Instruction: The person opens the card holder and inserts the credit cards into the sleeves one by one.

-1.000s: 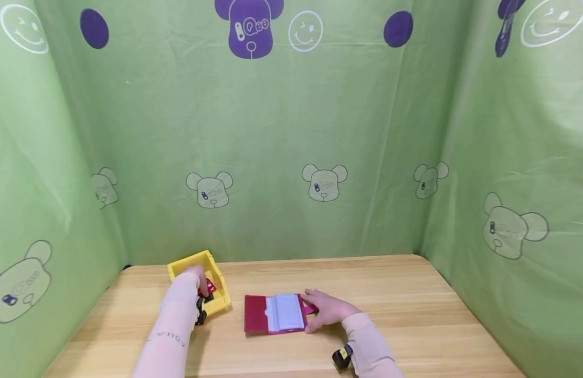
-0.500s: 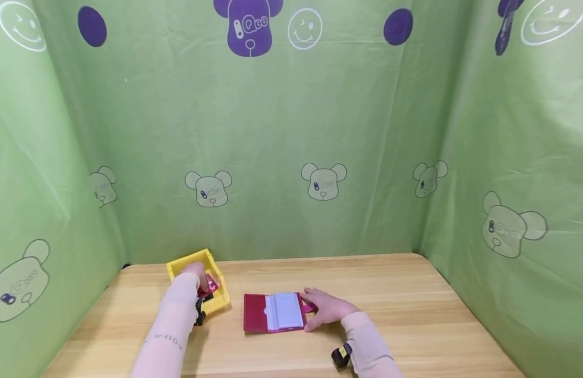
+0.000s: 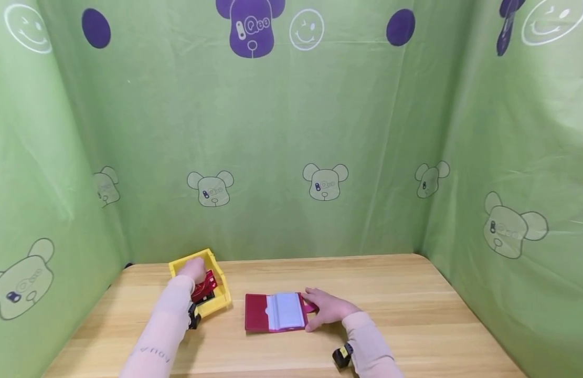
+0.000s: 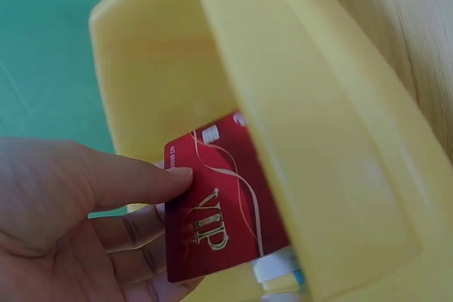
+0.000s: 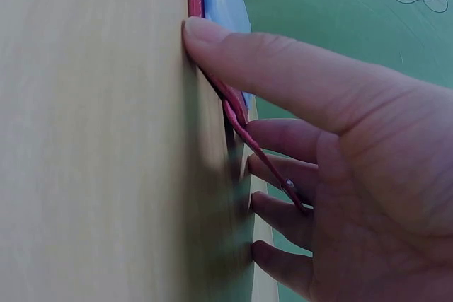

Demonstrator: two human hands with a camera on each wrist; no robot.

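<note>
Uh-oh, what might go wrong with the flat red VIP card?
The left hand pinches the flat red VIP card by one edge, so it might slip. It could snag on the yellow plastic box around it. The open red-covered booklet might slide: the right hand touches only one end.

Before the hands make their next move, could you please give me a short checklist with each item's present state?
1. Left hand gripping the glossy red VIP card: ok, thumb on its face.
2. Card clear of the yellow plastic bin: not ok, the bin's wall hides part of it in the left wrist view.
3. Red folding card holder open on the wood-grain tabletop: ok.
4. Right hand at the holder's strap end: ok, touching it.
5. Vacant slot among the pale blue sleeves: cannot tell.
</note>
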